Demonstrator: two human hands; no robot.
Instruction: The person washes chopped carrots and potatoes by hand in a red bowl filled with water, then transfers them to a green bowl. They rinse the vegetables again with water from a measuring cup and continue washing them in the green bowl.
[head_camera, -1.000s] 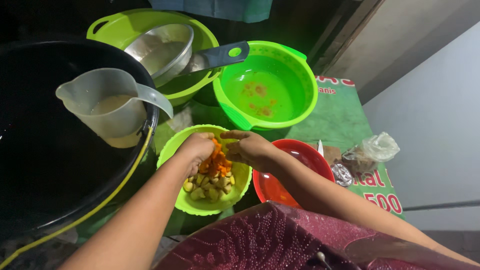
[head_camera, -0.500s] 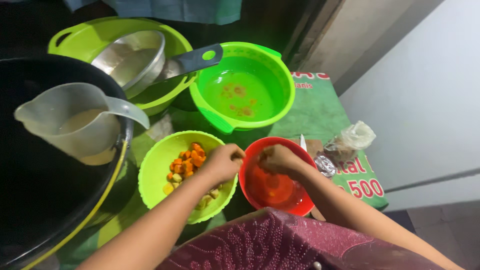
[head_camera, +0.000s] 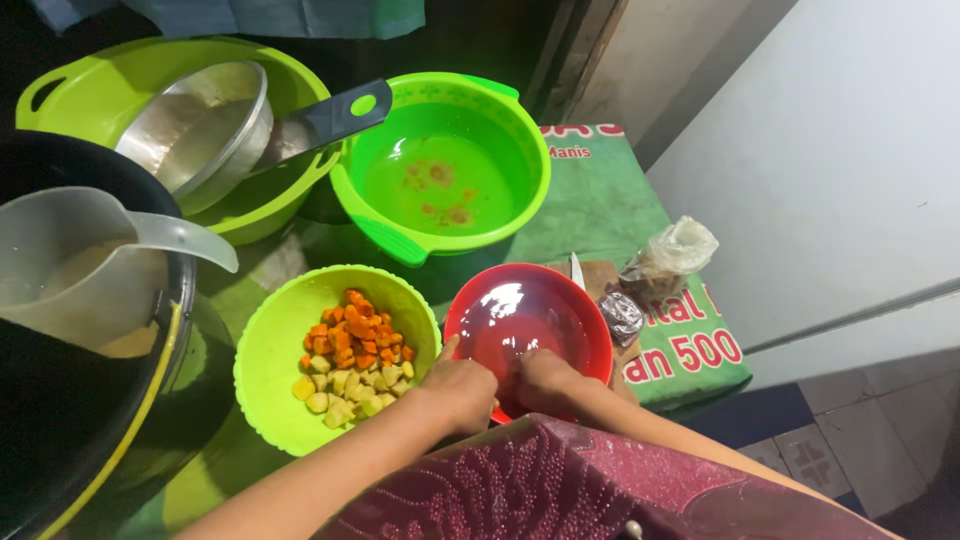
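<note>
A red bowl (head_camera: 535, 315), glossy and wet inside, stands on a green printed mat. My left hand (head_camera: 460, 392) grips its near left rim, thumb up along the edge. My right hand (head_camera: 545, 380) is closed over the near rim beside it, fingers curled into the bowl. Just left of the red bowl sits a light green bowl (head_camera: 268, 350) with orange and pale yellow vegetable cubes (head_camera: 350, 365). My forearms come up from the bottom over a maroon patterned cloth (head_camera: 540, 490).
Behind are a bright green basin (head_camera: 440, 180) with water and orange bits, and a larger green basin (head_camera: 100, 85) holding a metal bowl (head_camera: 195, 125). A clear plastic jug (head_camera: 90, 285) rests in a black wok (head_camera: 50, 440). Knife (head_camera: 577, 270) and plastic bags (head_camera: 680, 245) lie right.
Both hands left the vegetable cubes in the light green bowl and moved right to the red bowl's near rim. The view shifted too.
</note>
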